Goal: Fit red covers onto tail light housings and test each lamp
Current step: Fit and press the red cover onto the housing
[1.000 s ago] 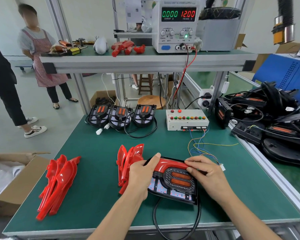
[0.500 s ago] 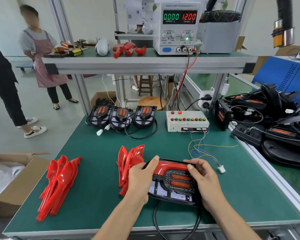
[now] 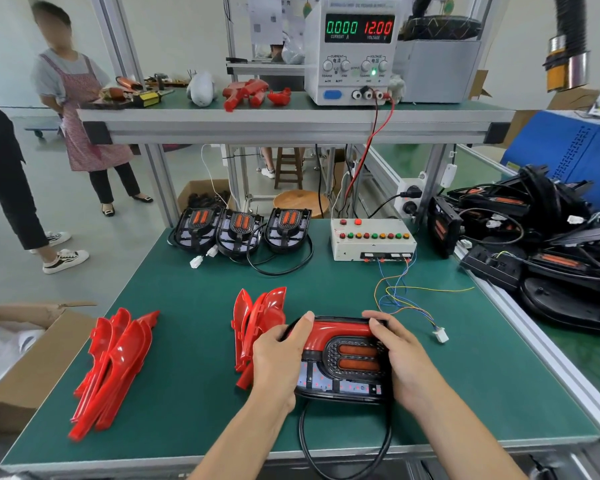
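Observation:
A black tail light housing [image 3: 343,375] lies flat on the green bench near the front edge, with a red cover [image 3: 340,334] seated along its top. My left hand [image 3: 278,362] grips the housing's left side, thumb on the red cover. My right hand [image 3: 400,358] grips the right side, fingers curled over the top right corner. The housing's black cable [image 3: 326,455] loops toward me. A stack of red covers [image 3: 257,320] stands just left of my left hand. Another pile of red covers [image 3: 115,362] lies further left.
Three uncovered housings [image 3: 239,230] sit at the bench's back beside a white test box [image 3: 371,240] with coloured wires and a white plug [image 3: 440,334]. A power supply [image 3: 354,46] reads 0.000 A, 12.00 V. Black parts [image 3: 541,244] pile up right. Cardboard box [image 3: 25,372] left. Two people stand left.
My right hand has slid from the housing's upper right edge down along its right side. The housing stays in place and my left hand keeps its grip.

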`<state>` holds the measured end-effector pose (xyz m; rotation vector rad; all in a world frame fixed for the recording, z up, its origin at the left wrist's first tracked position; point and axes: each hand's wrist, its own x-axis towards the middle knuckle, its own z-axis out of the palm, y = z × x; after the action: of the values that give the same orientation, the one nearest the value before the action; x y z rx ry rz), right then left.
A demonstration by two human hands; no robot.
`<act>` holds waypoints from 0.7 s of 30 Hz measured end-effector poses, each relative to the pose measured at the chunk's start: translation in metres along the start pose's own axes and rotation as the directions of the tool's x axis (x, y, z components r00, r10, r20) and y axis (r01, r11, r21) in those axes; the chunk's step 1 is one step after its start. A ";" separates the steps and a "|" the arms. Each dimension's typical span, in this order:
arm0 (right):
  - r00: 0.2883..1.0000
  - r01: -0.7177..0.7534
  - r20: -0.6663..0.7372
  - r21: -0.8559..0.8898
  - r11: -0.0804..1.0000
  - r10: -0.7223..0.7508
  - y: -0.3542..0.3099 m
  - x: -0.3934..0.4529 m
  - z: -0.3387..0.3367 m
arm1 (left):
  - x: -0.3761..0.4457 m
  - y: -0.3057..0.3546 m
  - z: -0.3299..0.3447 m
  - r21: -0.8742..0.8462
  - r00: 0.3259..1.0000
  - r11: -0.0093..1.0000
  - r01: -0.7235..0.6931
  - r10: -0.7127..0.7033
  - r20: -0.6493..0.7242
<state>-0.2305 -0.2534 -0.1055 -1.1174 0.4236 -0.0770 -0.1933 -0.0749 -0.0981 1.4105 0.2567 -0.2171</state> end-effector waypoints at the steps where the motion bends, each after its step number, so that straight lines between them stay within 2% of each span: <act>1: 1.000 0.003 -0.002 -0.009 1.000 -0.003 0.000 -0.001 0.001 | -0.001 0.000 0.000 0.000 1.000 1.000 0.002 -0.002 0.004; 7: 0.999 0.037 -0.027 -0.016 0.999 -0.038 0.000 -0.002 0.004 | 0.000 0.002 -0.003 0.028 0.999 1.000 0.010 -0.011 0.035; 9: 0.999 0.029 -0.041 0.002 1.000 -0.029 0.000 -0.002 0.002 | 0.001 0.004 -0.006 0.032 0.996 0.999 0.022 -0.025 0.088; 12: 0.999 0.002 -0.032 0.044 0.999 0.000 -0.004 -0.002 0.000 | 0.000 0.007 -0.013 -0.059 0.982 0.995 0.080 -0.069 0.175; 17: 0.999 0.014 -0.050 0.054 0.998 -0.012 -0.002 -0.005 0.002 | -0.004 0.006 -0.015 0.013 0.980 0.997 0.077 -0.078 0.183; 21: 0.998 0.013 -0.069 0.060 0.998 -0.009 -0.003 -0.006 0.002 | -0.007 0.007 -0.012 -0.105 0.968 0.981 0.164 -0.139 0.211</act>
<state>-0.2350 -0.2510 -0.1003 -1.0593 0.4735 -0.1376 -0.1982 -0.0620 -0.0913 1.2378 0.2058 -0.4614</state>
